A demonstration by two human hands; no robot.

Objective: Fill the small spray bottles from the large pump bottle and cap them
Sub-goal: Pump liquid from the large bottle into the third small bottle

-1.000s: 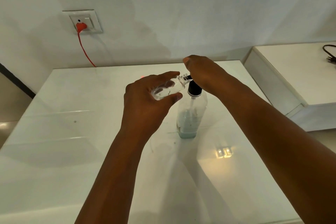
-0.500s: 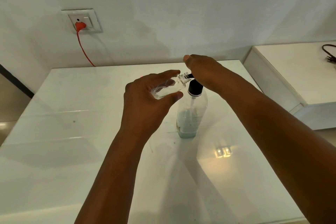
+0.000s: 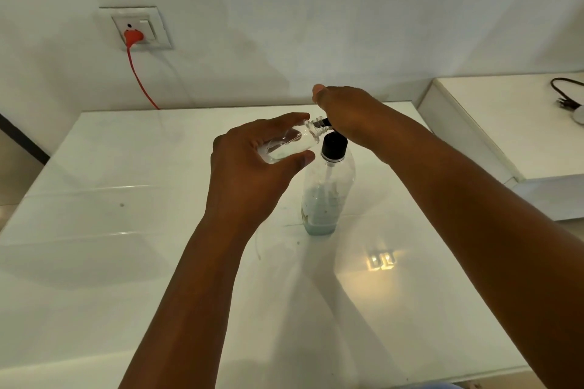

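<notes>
Small spray bottle (image 3: pixel 289 145) tilted in left hand (image 3: pixel 252 167) grip.

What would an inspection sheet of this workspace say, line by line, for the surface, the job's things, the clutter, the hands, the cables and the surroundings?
Surface: glossy white table, with light reflections and a few small specks.
Job's things: large pump bottle stands upright, a little liquid at its bottom; small spray bottle is held tilted, uncapped, its mouth at the pump spout.
Clutter: nothing seen on the table.
Hands: left hand grips the small spray bottle; right hand rests on the pump head, its fingers hidden.
Cables: red cable plugged into the wall socket; black cable on the side surface.
Surroundings: white wall; lower white side surface to the right.
</notes>
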